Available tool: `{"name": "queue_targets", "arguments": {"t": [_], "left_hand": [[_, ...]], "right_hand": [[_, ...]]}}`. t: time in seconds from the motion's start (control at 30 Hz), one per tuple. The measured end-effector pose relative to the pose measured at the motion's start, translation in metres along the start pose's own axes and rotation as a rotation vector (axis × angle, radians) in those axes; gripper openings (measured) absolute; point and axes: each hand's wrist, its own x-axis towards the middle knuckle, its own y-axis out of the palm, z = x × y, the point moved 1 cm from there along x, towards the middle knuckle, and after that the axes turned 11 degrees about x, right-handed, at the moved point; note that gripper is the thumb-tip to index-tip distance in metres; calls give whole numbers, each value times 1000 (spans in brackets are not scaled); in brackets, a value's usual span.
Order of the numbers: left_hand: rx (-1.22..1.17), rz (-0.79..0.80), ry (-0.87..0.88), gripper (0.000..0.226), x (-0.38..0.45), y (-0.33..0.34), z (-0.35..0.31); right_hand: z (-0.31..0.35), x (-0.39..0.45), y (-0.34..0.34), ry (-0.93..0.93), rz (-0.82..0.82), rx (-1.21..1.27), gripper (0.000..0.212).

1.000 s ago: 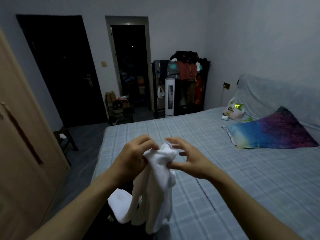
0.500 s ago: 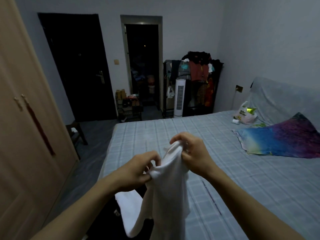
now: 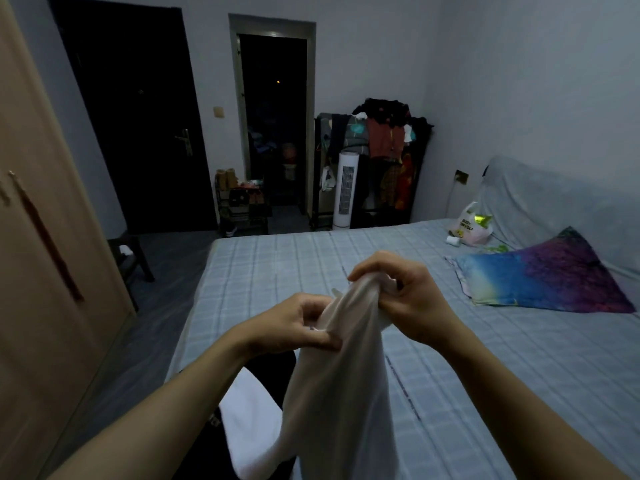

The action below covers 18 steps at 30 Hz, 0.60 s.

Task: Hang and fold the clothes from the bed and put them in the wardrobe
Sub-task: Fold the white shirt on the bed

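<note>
Two hands noted: my left hand (image 3: 298, 325) and right hand (image 3: 398, 292) pinch a white garment (image 3: 341, 386) above the bed (image 3: 485, 375), wardrobe (image 3: 41, 271) at nine o'clock.

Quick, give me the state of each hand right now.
Left hand: fingers closed, pinching the white garment at its edge.
Right hand: fingers closed, gripping the bunched top of the same garment.

White garment's (image 3: 339, 393) lower end cropped

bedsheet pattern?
Pale blue-grey plaid, a grid of lighter stripes, on the bedsheet; the head view shows it.
</note>
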Motion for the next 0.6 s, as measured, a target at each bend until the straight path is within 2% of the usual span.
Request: {"name": "queue_targets", "arguments": {"t": [0.13,0.27,0.47,0.6], "left_hand": [[134,14,-36,32,4,-1,6],[120,-80,-103,34,5,5,12],[126,-36,-272,36,1,1,29],[141,-176,-216,23,-2,-9,30]], "right_hand": [[-3,-8,-12,13,-45,-62,34],[-7,-10,-18,46,-98,-107,38],[-10,-11,-19,35,-61,-155,34],[-15,-13,-25,71,-79,-175,39]]}}
